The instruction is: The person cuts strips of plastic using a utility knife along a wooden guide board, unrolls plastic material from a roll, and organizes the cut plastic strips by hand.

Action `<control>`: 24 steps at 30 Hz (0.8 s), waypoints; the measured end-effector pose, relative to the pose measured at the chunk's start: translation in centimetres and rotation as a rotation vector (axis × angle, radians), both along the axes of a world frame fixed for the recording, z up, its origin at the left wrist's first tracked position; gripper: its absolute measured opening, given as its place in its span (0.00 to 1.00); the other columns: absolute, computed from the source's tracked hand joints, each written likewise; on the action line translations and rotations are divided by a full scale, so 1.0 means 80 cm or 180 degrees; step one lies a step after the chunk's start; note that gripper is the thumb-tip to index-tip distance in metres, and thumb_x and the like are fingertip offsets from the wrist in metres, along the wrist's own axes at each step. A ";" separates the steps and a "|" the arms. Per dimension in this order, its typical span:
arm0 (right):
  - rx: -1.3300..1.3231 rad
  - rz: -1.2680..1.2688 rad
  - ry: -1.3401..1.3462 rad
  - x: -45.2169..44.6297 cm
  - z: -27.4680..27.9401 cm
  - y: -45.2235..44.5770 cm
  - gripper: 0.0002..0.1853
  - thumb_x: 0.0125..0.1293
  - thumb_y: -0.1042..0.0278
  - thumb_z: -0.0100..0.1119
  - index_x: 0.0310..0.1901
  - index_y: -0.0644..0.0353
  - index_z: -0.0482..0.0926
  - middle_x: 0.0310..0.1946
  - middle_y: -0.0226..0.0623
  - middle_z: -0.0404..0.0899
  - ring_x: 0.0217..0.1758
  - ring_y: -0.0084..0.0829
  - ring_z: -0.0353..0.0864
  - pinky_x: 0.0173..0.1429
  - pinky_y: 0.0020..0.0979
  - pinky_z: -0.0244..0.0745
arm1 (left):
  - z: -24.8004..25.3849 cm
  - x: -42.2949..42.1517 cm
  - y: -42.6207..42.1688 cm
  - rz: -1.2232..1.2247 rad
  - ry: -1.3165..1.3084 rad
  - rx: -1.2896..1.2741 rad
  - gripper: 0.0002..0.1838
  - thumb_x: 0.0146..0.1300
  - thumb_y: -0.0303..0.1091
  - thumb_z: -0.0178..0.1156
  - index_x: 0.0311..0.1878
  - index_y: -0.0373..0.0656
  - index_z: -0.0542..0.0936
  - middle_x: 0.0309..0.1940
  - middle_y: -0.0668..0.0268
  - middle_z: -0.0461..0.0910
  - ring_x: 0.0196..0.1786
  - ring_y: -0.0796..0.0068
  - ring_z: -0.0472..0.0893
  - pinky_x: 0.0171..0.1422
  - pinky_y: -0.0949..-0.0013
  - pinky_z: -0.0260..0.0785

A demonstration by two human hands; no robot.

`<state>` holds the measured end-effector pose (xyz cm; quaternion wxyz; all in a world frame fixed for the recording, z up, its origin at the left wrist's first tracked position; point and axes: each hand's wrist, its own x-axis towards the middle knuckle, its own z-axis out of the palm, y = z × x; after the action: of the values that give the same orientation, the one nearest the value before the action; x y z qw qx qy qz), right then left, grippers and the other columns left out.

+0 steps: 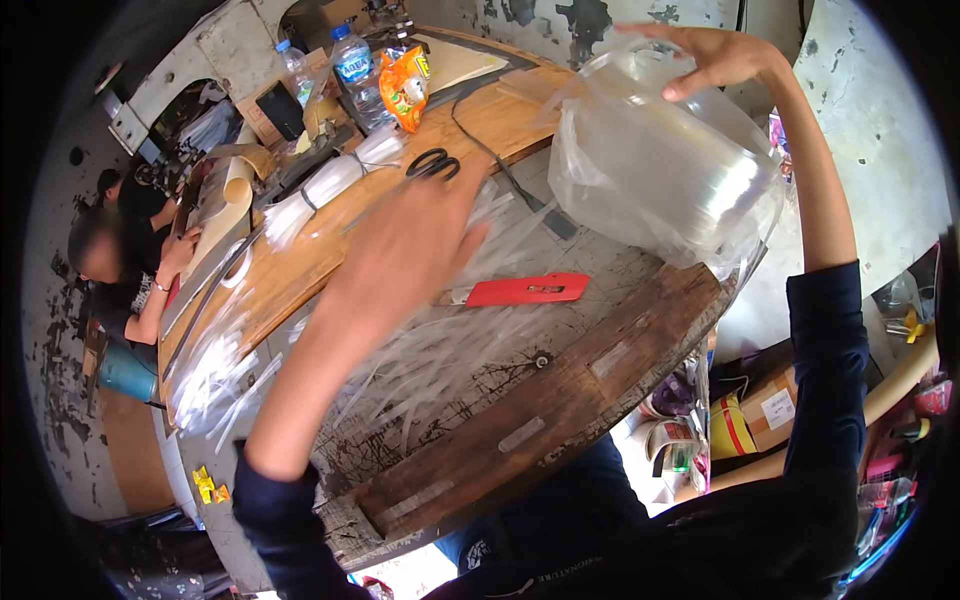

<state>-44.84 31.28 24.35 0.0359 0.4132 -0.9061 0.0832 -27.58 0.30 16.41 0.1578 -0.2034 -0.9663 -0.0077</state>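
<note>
My left hand (415, 240), smeared by motion, is over the table with fingers stretched forward and thumb apart; nothing shows in it. Beneath and around it lie loose clear plastic strips (400, 350). Just right of it is a red box cutter (528, 290), and black-handled scissors (433, 164) lie beyond its fingers. At the upper right, my right hand (715, 62) rests spread on the top end of a large roll of clear plastic film (680, 150), thumb apart from the fingers. Loose plastic wrapping hangs around the roll, which leans at the table's right edge.
A tied bundle of plastic strips (325, 190) lies on the wooden board (500, 125). Water bottles (355, 70) and an orange snack bag (404, 88) stand behind. A worn wooden beam (540, 410) edges the table near me. Another person (130, 250) sits at the left.
</note>
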 end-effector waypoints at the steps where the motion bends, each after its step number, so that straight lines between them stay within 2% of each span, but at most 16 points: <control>1: 0.0210 0.0025 0.0050 0.004 0.001 0.000 0.32 0.53 0.56 0.62 0.60 0.50 0.66 0.60 0.41 0.65 0.62 0.43 0.64 0.61 0.38 0.66 | 0.001 -0.042 0.014 0.0190 -0.0290 0.0144 0.28 0.57 0.42 0.58 0.59 0.46 0.62 0.25 0.55 0.76 0.32 0.56 0.77 0.41 0.62 0.68; 3: 0.0299 -0.0189 0.0040 0.012 0.006 -0.002 0.27 0.54 0.59 0.61 0.57 0.53 0.70 0.57 0.40 0.69 0.60 0.42 0.66 0.59 0.37 0.67 | -0.012 -0.119 0.034 0.0181 -0.0516 0.0399 0.29 0.58 0.42 0.55 0.58 0.35 0.62 0.33 0.50 0.79 0.36 0.56 0.80 0.44 0.61 0.71; 5: 0.0401 -0.0382 0.0031 0.026 -0.001 -0.001 0.23 0.56 0.62 0.60 0.54 0.55 0.73 0.53 0.40 0.72 0.58 0.40 0.68 0.57 0.36 0.68 | -0.030 -0.175 0.051 0.0129 -0.1310 0.1427 0.32 0.56 0.45 0.53 0.60 0.35 0.60 0.33 0.49 0.79 0.37 0.56 0.80 0.45 0.62 0.71; 6: 0.0220 -0.0614 0.0125 0.036 -0.011 -0.001 0.17 0.55 0.68 0.57 0.48 0.57 0.76 0.49 0.40 0.75 0.52 0.39 0.72 0.55 0.36 0.68 | -0.040 -0.190 0.062 0.0134 -0.1288 0.1466 0.32 0.56 0.45 0.53 0.60 0.35 0.60 0.33 0.49 0.79 0.37 0.56 0.80 0.45 0.62 0.71; 8: 0.0068 -0.0830 0.0227 0.048 -0.029 0.004 0.12 0.54 0.73 0.55 0.42 0.59 0.80 0.44 0.41 0.77 0.46 0.38 0.76 0.52 0.35 0.69 | -0.053 -0.212 0.080 0.0126 -0.1832 0.3101 0.25 0.58 0.43 0.51 0.55 0.37 0.67 0.33 0.52 0.80 0.40 0.59 0.80 0.48 0.63 0.69; 9: 0.0166 -0.0854 0.0484 0.051 -0.038 0.009 0.11 0.53 0.76 0.55 0.40 0.60 0.80 0.40 0.41 0.78 0.45 0.38 0.77 0.51 0.35 0.69 | -0.053 -0.226 0.080 0.0129 -0.1836 0.3128 0.25 0.58 0.43 0.51 0.55 0.37 0.67 0.33 0.52 0.80 0.40 0.59 0.80 0.48 0.63 0.69; 10: 0.0249 -0.0886 0.0729 0.051 -0.044 0.015 0.11 0.52 0.79 0.54 0.38 0.60 0.80 0.36 0.41 0.79 0.43 0.38 0.77 0.50 0.34 0.70 | -0.045 -0.236 0.080 -0.0010 -0.1245 0.3233 0.21 0.58 0.41 0.50 0.51 0.38 0.71 0.33 0.55 0.81 0.41 0.60 0.79 0.49 0.63 0.69; 11: 0.0020 -0.0454 0.0188 0.043 -0.038 0.020 0.08 0.52 0.79 0.53 0.34 0.62 0.80 0.29 0.39 0.78 0.39 0.37 0.77 0.46 0.33 0.71 | -0.043 -0.241 0.082 -0.0154 -0.0658 0.3313 0.17 0.58 0.40 0.50 0.46 0.39 0.75 0.33 0.57 0.81 0.41 0.60 0.79 0.49 0.63 0.68; 13: 0.0425 -0.0377 -0.0170 0.022 -0.026 0.021 0.09 0.50 0.81 0.52 0.34 0.64 0.78 0.31 0.42 0.76 0.39 0.39 0.75 0.44 0.33 0.70 | -0.020 -0.240 0.097 -0.0183 0.0453 0.3128 0.13 0.59 0.38 0.49 0.39 0.41 0.79 0.32 0.61 0.81 0.41 0.58 0.79 0.50 0.62 0.68; 15: 0.0807 -0.0289 -0.0519 0.017 -0.020 0.014 0.11 0.48 0.84 0.50 0.35 0.66 0.77 0.33 0.45 0.75 0.40 0.40 0.73 0.42 0.33 0.69 | 0.008 -0.231 0.121 -0.0895 0.1233 0.3066 0.12 0.58 0.37 0.51 0.39 0.44 0.79 0.31 0.59 0.81 0.40 0.59 0.78 0.48 0.62 0.68; 17: 0.1629 -0.0443 -0.0627 0.017 -0.015 -0.001 0.14 0.46 0.84 0.51 0.37 0.67 0.77 0.34 0.47 0.76 0.40 0.42 0.74 0.41 0.33 0.69 | 0.028 -0.223 0.148 -0.1621 0.1091 0.2632 0.11 0.56 0.34 0.53 0.42 0.47 0.78 0.39 0.60 0.78 0.44 0.65 0.76 0.53 0.65 0.62; 18: 0.1634 -0.0445 -0.0627 0.018 -0.013 -0.001 0.14 0.46 0.84 0.51 0.37 0.67 0.77 0.34 0.47 0.76 0.40 0.42 0.74 0.41 0.33 0.69 | 0.032 -0.218 0.158 -0.1622 0.1093 0.2637 0.11 0.56 0.34 0.53 0.42 0.47 0.78 0.39 0.60 0.78 0.44 0.65 0.76 0.53 0.65 0.62; 20: 0.1389 -0.0619 -0.0533 0.028 -0.015 0.002 0.13 0.46 0.84 0.51 0.37 0.68 0.76 0.34 0.48 0.77 0.39 0.42 0.75 0.41 0.32 0.69 | 0.032 -0.212 0.171 -0.1942 0.0424 0.2190 0.10 0.56 0.36 0.52 0.36 0.47 0.81 0.30 0.60 0.81 0.40 0.62 0.79 0.46 0.62 0.70; 21: 0.1390 -0.0638 -0.0528 0.034 -0.019 0.007 0.13 0.46 0.84 0.51 0.37 0.68 0.76 0.34 0.48 0.77 0.39 0.42 0.75 0.41 0.32 0.69 | 0.030 -0.209 0.171 -0.1961 0.0427 0.2192 0.10 0.56 0.36 0.52 0.36 0.47 0.81 0.30 0.60 0.81 0.40 0.62 0.79 0.46 0.62 0.70; 23: 0.0173 -0.0190 -0.0279 0.047 -0.025 0.022 0.14 0.46 0.82 0.52 0.38 0.68 0.76 0.39 0.44 0.77 0.42 0.37 0.76 0.45 0.30 0.69 | 0.029 -0.205 0.168 -0.1650 -0.0396 0.1665 0.09 0.53 0.35 0.54 0.34 0.48 0.82 0.30 0.61 0.81 0.39 0.64 0.79 0.45 0.63 0.70; 24: 0.0184 -0.0199 -0.0274 0.053 -0.016 0.032 0.14 0.46 0.82 0.52 0.38 0.68 0.76 0.39 0.44 0.77 0.42 0.37 0.76 0.45 0.30 0.69 | 0.030 -0.206 0.168 -0.1660 -0.0390 0.1675 0.09 0.53 0.35 0.54 0.34 0.48 0.82 0.30 0.61 0.81 0.39 0.64 0.79 0.45 0.63 0.70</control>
<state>-40.59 33.80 23.06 -0.0124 0.3816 -0.9213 0.0736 -44.08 13.75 18.85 0.1392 -0.3944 -0.8546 -0.3078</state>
